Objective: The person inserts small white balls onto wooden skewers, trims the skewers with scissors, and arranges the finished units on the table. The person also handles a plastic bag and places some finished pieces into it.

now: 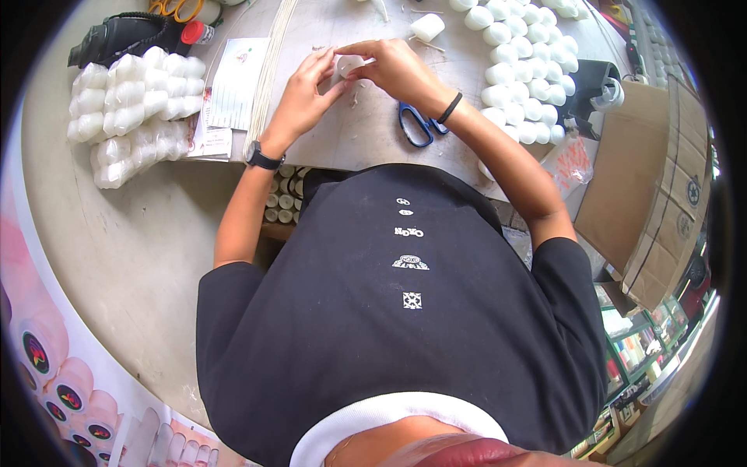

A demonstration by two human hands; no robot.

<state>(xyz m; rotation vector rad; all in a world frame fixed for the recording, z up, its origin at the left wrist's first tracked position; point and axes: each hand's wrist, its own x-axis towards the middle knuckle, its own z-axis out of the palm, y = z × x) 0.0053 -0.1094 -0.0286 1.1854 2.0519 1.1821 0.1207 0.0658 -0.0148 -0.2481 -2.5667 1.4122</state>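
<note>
Small white cup held just above the table, pinched between both hands. Left hand fingers close on its near-left side; right hand fingers grip from the right and top. Both equally near. Cup axis unclear. Scissors lie just beside right wrist.

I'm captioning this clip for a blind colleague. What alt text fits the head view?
Seen from above, a person in a black shirt holds a small white cup between the left hand and right hand over a grey table. Blue-handled scissors lie beside the right wrist, rows of white cups to the right, bagged white cups to the left.
</note>
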